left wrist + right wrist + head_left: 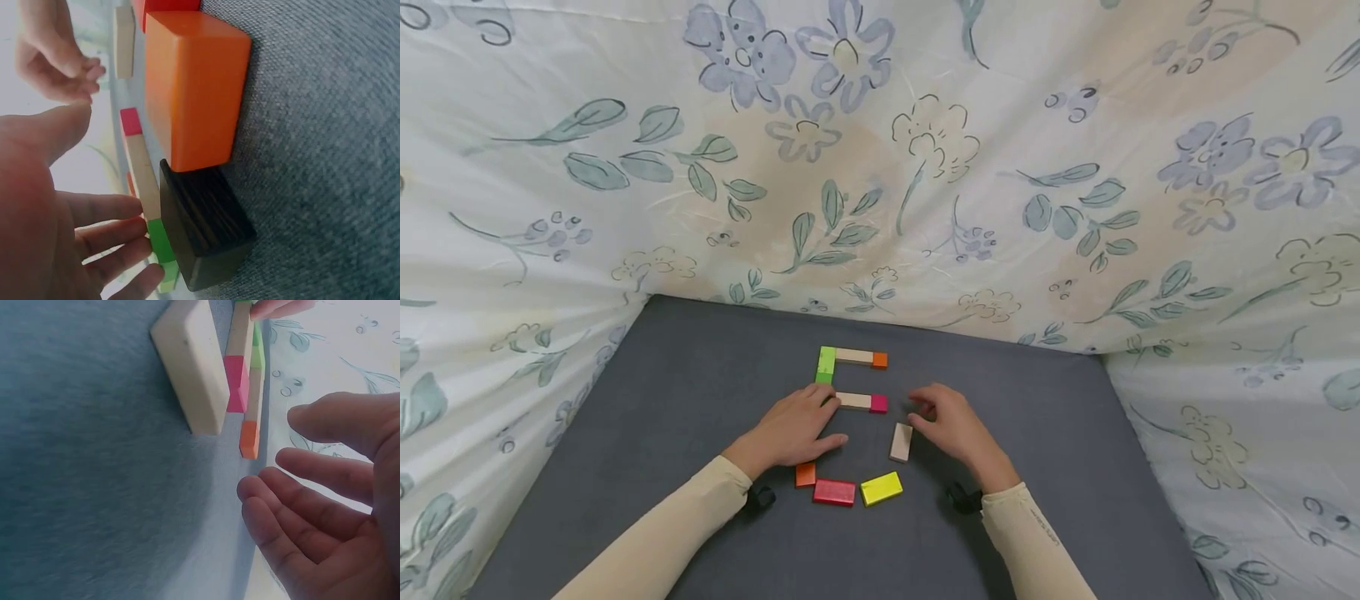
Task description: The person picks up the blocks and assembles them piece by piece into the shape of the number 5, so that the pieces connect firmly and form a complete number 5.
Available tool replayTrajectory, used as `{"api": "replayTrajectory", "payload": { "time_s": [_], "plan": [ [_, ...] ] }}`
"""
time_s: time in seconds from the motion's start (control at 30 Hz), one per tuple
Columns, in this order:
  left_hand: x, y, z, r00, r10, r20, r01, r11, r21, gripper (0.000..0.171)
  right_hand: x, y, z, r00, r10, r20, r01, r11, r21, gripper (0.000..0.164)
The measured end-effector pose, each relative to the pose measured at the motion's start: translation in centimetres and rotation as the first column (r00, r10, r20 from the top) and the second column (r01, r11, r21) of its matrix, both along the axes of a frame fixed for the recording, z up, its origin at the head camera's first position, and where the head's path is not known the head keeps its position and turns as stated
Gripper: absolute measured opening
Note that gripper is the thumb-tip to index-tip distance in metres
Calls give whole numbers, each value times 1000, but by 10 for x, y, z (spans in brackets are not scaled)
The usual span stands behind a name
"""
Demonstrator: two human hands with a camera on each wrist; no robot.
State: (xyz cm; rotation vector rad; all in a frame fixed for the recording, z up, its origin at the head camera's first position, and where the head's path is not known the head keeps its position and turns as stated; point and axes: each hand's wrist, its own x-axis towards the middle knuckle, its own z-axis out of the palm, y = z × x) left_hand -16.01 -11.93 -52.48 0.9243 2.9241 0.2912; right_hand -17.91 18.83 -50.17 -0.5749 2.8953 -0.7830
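Observation:
My left hand point(793, 425) spreads its straight fingers over the left end of a wooden block point(854, 401), whose other end meets a magenta cube point(878, 403). Its fingertips reach that wood and a green block point(160, 240). Under the palm stands a black block point(209, 234), hidden from the head view, beside an orange cube point(805, 475). My right hand point(953, 423), fingers loosely bent, holds nothing. Just left of it lies a loose wooden block point(901, 442), set at a slant and apart from the fingers in the right wrist view point(194, 365).
Farther back, a light green block point(826, 360) meets another wooden block point(853, 357) ending in an orange cube point(880, 360). Nearer me lie a red block point(834, 492) and a tilted yellow block point(882, 488). Floral cloth point(865, 167) walls the dark grey surface point(715, 358).

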Motion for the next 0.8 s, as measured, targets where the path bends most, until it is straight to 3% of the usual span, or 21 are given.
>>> {"api": "replayTrajectory", "payload": {
  "time_s": [0.37,0.8],
  "plan": [
    [-1,4,2,1000,-3,2,3,999,-38,67,41,8,-12,999,-51,9,51,997,55,44],
    [2,1,-2,1000,0,-8,0,1000,2,67,42,2,-23,1000,-10,-1,10,996,88,59]
  ]
}}
